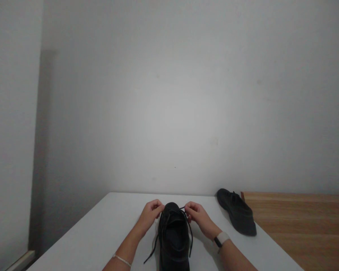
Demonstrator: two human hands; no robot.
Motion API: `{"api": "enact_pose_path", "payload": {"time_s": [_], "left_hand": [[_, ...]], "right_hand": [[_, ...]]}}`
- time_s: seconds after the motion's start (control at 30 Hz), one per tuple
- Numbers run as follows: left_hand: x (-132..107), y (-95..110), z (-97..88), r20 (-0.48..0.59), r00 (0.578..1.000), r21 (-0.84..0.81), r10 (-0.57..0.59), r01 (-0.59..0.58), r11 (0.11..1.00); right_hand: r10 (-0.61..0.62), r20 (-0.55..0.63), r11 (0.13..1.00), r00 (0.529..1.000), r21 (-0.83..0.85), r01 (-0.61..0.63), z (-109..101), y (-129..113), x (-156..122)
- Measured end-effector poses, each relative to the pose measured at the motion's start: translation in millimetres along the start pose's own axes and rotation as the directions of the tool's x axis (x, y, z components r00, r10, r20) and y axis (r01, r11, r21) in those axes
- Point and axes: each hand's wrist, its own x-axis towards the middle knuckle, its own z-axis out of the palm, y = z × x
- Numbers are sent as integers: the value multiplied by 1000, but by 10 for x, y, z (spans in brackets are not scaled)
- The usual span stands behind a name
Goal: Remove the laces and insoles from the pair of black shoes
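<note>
We record white table (101, 229) set against wall. On it: black shoe (173, 241) upright near front edge, toe toward wall. Second black shoe (237, 216) at right edge, along seam with adjoining wooden tabletop (305, 226).

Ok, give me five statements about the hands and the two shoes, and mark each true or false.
1. Both hands, left hand and right hand, are at the front of the near shoe, and the right one pinches a lace. True.
2. The second shoe lies left of the hands. False: it lies to their right, untouched.
3. The right wrist bears a white band. True.
4. The near shoe stands on wood. False: it stands on the white table; the wooden surface is further right.
5. The left wrist is bare. False: it bears a thin bracelet.
</note>
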Motion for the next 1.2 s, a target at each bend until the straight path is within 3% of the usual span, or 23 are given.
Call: {"api": "enact_pose_path", "payload": {"time_s": [0.17, 0.23, 0.4, 0.63, 0.8, 0.87, 1.07, 1.13, 1.2], "left_hand": [[-28, -6, 18, 123, 991, -20, -51, 53, 998], [-35, 4, 25, 131, 991, -6, -35, 36, 999], [-25, 46, -2, -48, 999, 10, 13, -12, 1000], [-10, -51, -5, 44, 995, 55, -86, 83, 995], [22, -42, -41, -137, 990, 42, -14, 20, 999], [25, -30, -55, -164, 986, 28, -28, 33, 999], [-25, -93, 2, 117, 985, 50, -129, 124, 991], [-25, -103, 17, 147, 980, 45, -131, 126, 991], [-7, -90, 9, 87, 990, 35, -114, 112, 993]], "right_hand": [[77, 127, 996, 989, 34, -82, 5, -33, -35], [70, 114, 997, 991, 33, -74, -12, -20, -23], [-18, -100, 1000, 995, 6, 19, -79, 21, 33], [100, 81, 995, 992, 16, -102, -49, -15, -15], [6, -96, 999, 995, 50, -1, -103, -26, 15], [15, -108, 998, 994, 55, -9, -122, -33, 10], [113, 97, 993, 989, 26, -116, -87, -10, -26], [92, 73, 995, 993, 32, -94, -90, 1, -9], [51, -11, 997, 999, 51, -50, -115, -3, 18]]}}
